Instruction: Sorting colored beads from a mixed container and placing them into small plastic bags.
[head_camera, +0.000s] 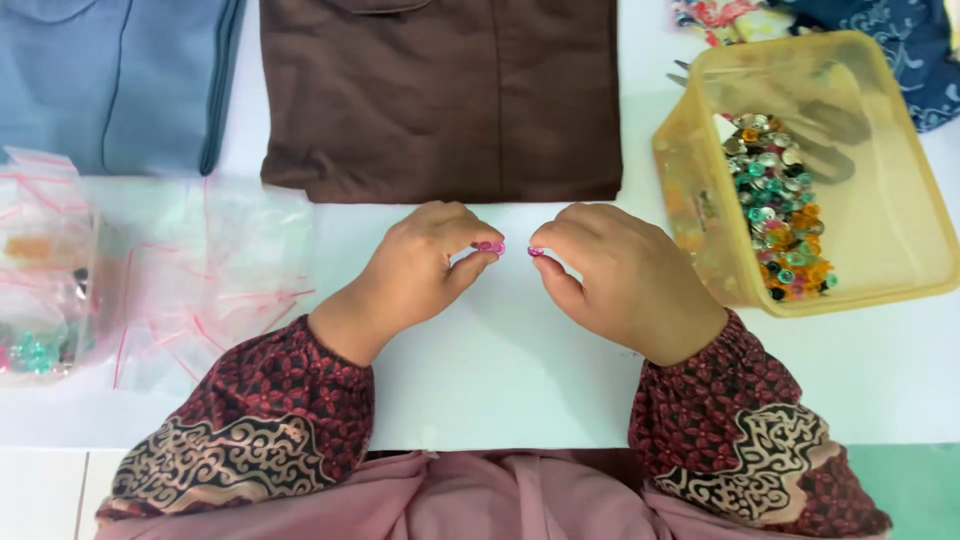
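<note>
Pinching small pink beads between thumb and forefinger, we are holding both hands close together over the middle of the white table. Our left hand is closing narrowly on one pink bead, and our right hand is gripping a second, smaller pink bead in the same narrow pinch; the two beads are sitting just apart, facing each other between the fingertips. To the right, a yellow plastic tub is lying tilted, with a heap of mixed coloured beads gathered along its left side. Far from us a folded brown cloth is lying flat, with a folded blue cloth to its left. On the left, clear zip bags are spreading over the table, some with a few beads inside. We judge that we are in the middle of sorting or matching beads by colour. A careful, steady pinch seems needed, since the beads are tiny and smooth and could slip out and roll across the table.
</note>
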